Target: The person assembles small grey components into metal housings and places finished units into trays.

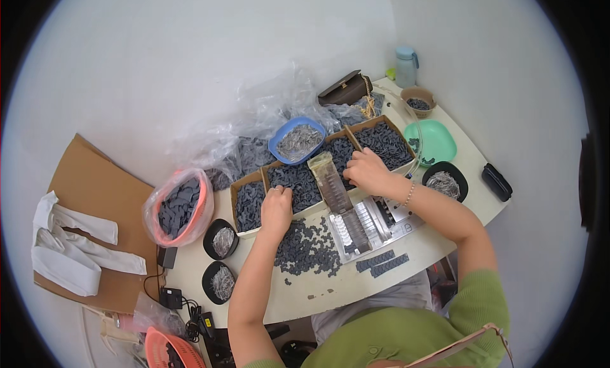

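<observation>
My left hand (277, 210) reaches into a long divided cardboard box (311, 210) filled with small dark grey plastic pieces (293, 180). Its fingers are bent together at the pieces, and whatever they pinch is hidden. Farther right, my right hand (368, 172) has its fingers curled over another compartment of the same box; what lies between them is too small to make out. Between my hands a clear plastic chute (332, 182) leans on the box and runs down to a metal fixture (370, 227), which has rows of dark pieces in it.
Loose dark pieces (306, 248) lie in front of the box. A blue tray (271, 145) of metal pins rests on it. Black bowls (210, 239) of pins stand left and right. A pink basket (206, 206), a green tray (445, 139) and a black case (497, 182) are around.
</observation>
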Demonstrator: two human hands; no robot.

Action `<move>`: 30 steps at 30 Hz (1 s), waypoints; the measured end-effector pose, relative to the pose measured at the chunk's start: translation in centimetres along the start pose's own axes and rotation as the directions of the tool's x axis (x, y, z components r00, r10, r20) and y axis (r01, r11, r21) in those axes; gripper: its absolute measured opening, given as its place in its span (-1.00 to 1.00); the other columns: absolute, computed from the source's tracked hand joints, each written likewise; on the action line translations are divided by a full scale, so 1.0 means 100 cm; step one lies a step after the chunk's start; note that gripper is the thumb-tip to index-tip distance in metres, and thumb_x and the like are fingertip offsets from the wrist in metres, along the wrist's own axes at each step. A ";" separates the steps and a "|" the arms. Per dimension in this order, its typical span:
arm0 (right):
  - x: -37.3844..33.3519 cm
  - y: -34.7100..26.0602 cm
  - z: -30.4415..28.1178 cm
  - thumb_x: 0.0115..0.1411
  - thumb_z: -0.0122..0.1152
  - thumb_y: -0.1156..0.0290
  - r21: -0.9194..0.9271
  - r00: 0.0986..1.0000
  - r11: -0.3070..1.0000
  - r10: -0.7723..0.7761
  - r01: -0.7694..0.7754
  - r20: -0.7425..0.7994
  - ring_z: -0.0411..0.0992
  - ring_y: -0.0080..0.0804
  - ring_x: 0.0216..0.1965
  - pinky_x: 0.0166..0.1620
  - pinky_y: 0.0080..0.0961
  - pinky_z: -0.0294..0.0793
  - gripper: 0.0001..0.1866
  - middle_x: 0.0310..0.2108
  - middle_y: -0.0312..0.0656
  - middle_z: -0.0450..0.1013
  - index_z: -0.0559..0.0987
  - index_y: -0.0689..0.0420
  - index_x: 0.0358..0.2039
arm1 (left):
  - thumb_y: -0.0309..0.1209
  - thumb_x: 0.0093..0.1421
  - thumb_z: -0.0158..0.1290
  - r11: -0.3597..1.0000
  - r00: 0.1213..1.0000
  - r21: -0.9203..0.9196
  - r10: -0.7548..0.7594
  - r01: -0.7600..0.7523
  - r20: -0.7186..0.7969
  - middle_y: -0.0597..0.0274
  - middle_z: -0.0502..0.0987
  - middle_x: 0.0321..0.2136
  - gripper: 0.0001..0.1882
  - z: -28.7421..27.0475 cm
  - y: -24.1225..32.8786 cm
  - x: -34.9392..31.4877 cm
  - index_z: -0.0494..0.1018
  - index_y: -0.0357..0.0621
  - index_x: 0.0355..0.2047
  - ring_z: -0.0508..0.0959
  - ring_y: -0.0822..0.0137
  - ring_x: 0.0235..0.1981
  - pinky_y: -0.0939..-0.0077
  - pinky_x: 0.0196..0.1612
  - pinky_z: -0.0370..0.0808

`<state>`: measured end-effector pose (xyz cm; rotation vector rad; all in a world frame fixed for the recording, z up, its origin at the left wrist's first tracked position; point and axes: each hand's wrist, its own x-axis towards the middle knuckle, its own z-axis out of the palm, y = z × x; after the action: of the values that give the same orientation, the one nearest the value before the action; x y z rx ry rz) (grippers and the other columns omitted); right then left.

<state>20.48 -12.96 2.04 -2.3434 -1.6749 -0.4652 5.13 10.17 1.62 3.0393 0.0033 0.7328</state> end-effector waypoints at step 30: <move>-0.059 -0.049 -0.030 0.14 0.14 0.44 0.650 0.993 0.759 -0.050 -0.031 0.106 0.45 -0.08 -0.26 -0.20 -0.25 0.42 -0.87 -0.35 -0.10 0.45 0.49 0.17 -0.30 | -0.56 0.03 0.15 0.816 0.967 -0.575 0.192 -0.062 0.168 0.12 0.51 -0.42 -0.81 -0.013 0.105 -0.049 0.56 -0.21 -0.29 0.52 0.12 -0.39 0.33 -0.33 0.49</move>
<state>13.71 -17.61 2.58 -1.8542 -1.5548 0.2485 0.10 -0.36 0.71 2.5313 -0.3608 0.3113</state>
